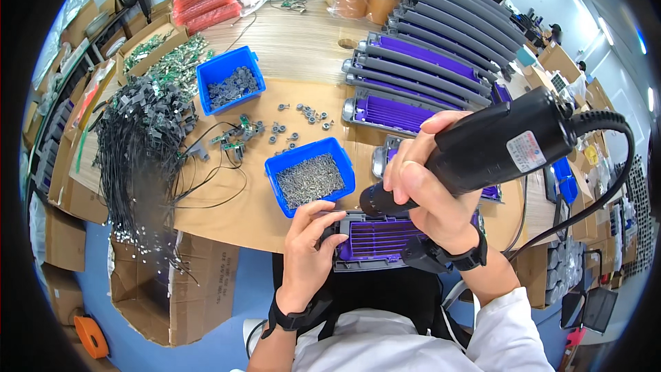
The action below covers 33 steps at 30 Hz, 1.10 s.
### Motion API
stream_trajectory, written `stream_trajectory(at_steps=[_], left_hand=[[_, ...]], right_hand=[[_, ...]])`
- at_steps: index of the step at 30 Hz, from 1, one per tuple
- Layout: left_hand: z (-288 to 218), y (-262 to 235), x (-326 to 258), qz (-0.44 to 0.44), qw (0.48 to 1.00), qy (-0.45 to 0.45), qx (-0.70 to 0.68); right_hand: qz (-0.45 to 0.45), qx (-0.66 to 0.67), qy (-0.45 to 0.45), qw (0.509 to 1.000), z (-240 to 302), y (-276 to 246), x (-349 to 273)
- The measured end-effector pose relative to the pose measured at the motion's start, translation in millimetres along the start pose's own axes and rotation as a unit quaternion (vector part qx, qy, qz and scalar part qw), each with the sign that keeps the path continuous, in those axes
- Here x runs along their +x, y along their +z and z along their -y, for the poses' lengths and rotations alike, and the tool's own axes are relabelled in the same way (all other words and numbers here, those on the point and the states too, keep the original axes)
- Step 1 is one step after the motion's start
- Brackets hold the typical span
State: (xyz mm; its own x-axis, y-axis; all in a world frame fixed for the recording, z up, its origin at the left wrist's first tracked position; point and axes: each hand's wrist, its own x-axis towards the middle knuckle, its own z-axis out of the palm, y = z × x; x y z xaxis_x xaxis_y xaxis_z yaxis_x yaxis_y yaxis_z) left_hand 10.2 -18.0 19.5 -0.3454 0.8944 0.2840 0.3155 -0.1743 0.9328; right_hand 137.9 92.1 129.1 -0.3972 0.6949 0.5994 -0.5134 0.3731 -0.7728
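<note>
My right hand is wrapped round a black corded electric screwdriver, held nearly level over the work. Its front end points left, above a grey housing with a purple slatted grille at the table's near edge. At that housing's left end, my left hand grips with thumb and fingers, which partly hide the spot. The right wrist and a dark device strapped to it cover the housing's right part. Just beyond my left fingers stands a blue bin full of small metal screws.
A second blue bin holds grey round parts; similar loose parts lie nearby. Black cables are heaped at left beside green circuit boards. Grey-purple housings line the far right. The screwdriver's cord loops down at right.
</note>
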Motion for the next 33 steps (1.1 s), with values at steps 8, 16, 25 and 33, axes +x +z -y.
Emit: stream_trajectory(at_steps=[8,16,25,33], left_hand=[[-0.6,1.7,-0.6,-0.005,1.000,0.004,0.009],[-2.9,2.9,-0.5,-0.008,1.000,0.000,0.015],[-4.2,3.4,-0.3,-0.012,1.000,0.005,0.026],[-8.5,3.0,-1.0,-0.009,0.999,-0.011,0.041]], right_hand=[[0.008,-0.079,-0.007,0.997,-0.6,-4.0,-19.2],[0.028,-0.075,-0.031,0.996,-9.6,-4.7,-23.3],[0.037,-0.116,0.001,0.993,-7.3,-1.6,-25.9],[0.064,-0.162,-0.004,0.985,-9.3,-4.1,-18.4]])
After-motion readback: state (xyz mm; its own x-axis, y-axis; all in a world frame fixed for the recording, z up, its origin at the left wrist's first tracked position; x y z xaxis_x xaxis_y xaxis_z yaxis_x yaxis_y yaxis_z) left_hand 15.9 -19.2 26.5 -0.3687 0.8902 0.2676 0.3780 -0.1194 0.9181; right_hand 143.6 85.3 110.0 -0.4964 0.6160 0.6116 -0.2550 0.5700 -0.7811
